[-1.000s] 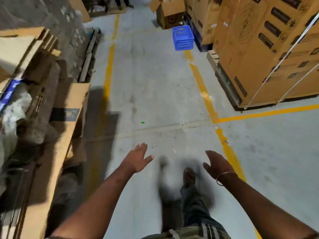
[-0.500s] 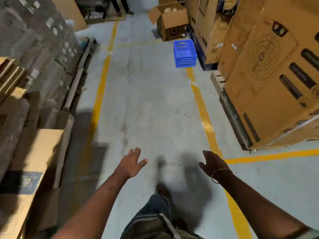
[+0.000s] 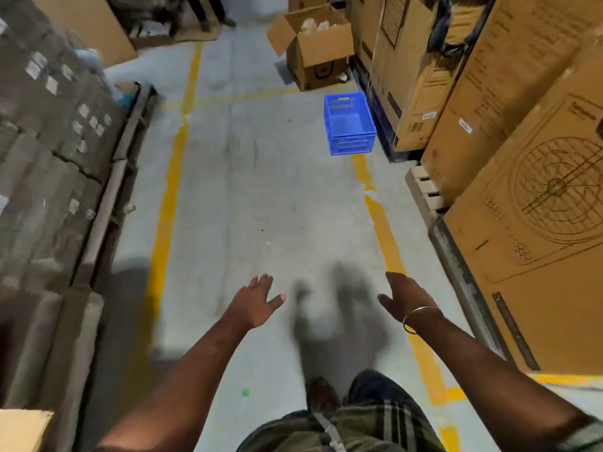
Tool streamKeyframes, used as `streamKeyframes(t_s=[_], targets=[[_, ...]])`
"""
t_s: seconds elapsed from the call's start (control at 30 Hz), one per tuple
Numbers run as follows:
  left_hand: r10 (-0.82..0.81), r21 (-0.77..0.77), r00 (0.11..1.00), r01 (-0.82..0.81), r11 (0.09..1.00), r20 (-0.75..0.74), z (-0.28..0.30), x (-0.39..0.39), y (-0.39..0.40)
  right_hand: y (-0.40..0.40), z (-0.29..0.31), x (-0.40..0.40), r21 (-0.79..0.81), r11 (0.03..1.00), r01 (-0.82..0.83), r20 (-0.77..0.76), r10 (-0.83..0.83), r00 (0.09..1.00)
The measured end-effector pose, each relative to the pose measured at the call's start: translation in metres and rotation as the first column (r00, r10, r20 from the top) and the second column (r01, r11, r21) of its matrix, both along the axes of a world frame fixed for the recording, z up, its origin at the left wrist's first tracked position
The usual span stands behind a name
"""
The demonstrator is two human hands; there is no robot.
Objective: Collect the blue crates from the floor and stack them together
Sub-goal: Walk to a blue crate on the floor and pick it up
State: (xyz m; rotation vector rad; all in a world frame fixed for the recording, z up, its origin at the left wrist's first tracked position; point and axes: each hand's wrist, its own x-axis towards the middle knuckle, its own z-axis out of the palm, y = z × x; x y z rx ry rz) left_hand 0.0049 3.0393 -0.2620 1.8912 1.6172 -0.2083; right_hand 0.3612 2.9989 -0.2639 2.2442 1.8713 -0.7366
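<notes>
One blue plastic crate (image 3: 349, 125) sits upright and empty on the grey floor, far ahead on the right yellow line, beside the stacked cartons. My left hand (image 3: 257, 301) is stretched forward with spread fingers and holds nothing. My right hand (image 3: 404, 296), a bangle on its wrist, is also held out with relaxed fingers and holds nothing. Both hands are well short of the crate.
Tall cardboard cartons (image 3: 522, 177) on pallets line the right side. Grey wrapped stacks (image 3: 49, 158) on a pallet line the left. An open cardboard box (image 3: 316, 50) stands behind the crate. Two yellow lines (image 3: 169, 190) bound the aisle. A person's feet (image 3: 215, 22) show far ahead.
I have walked up the aisle, so the blue crate is nearer and larger in view. Both hands stay outstretched and hold nothing.
</notes>
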Motion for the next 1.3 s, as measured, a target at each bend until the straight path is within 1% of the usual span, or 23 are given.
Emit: streamKeyframes(t_s=[0.07,0.17,0.27,0.4,0.5,0.63,0.73,0.83,0.9,1.0,1.07,1.13,1.3], targets=[[-0.029,0.017,1.000,0.029,0.999,0.005,0.006,0.008,0.057,0.055,0.005,0.002,0.001,1.000,-0.010,-0.003,0.010,1.000],[-0.055,0.018,0.998,0.054,0.998,0.010,-0.004,0.016,0.146,0.140,-0.006,0.013,0.007,1.000,-0.011,-0.006,0.011,1.000],[-0.034,0.008,0.999,0.034,0.999,-0.001,-0.011,0.027,0.231,0.225,-0.023,0.026,0.000,1.000,0.009,-0.040,-0.009,0.999],[-0.006,-0.055,1.000,0.005,0.998,-0.030,-0.015,0.031,0.335,0.331,-0.034,0.040,-0.069,0.997,0.028,-0.064,-0.032,0.997],[0.037,-0.045,0.999,-0.038,0.998,-0.027,-0.013,0.031,0.423,0.422,-0.032,0.045,-0.104,0.994,0.022,-0.035,-0.026,0.999],[0.063,-0.051,0.998,-0.063,0.997,0.009,-0.008,0.029,0.526,0.538,-0.024,0.042,-0.096,0.995,0.019,-0.037,-0.022,0.999],[0.036,-0.060,0.999,-0.036,0.998,-0.007,-0.019,0.025,0.610,0.622,-0.031,0.037,-0.080,0.996,0.028,-0.034,-0.030,0.999],[-0.020,-0.070,0.999,0.018,0.997,-0.026,-0.036,0.018,0.703,0.701,-0.048,0.032,-0.112,0.992,0.057,-0.020,-0.060,0.998],[-0.045,-0.095,0.999,0.042,0.995,-0.026,-0.044,0.015,0.768,0.744,-0.059,0.028,-0.149,0.983,0.109,-0.007,-0.112,0.994],[-0.158,-0.148,0.986,0.150,0.978,-0.046,-0.043,0.017,0.861,0.801,-0.060,0.017,-0.200,0.960,0.194,0.019,-0.194,0.981],[-0.258,-0.150,0.963,0.246,0.958,-0.072,-0.040,0.024,0.923,0.844,-0.055,0.014,-0.186,0.947,0.263,0.021,-0.264,0.964],[-0.318,-0.134,0.944,0.306,0.943,-0.084,-0.033,0.036,0.973,0.876,-0.049,0.012,-0.169,0.938,0.303,-0.009,-0.308,0.951],[-0.488,-0.108,0.870,0.480,0.871,-0.069,-0.032,0.095,1.110,0.960,-0.053,0.026,-0.185,0.859,0.478,-0.036,-0.492,0.870]])
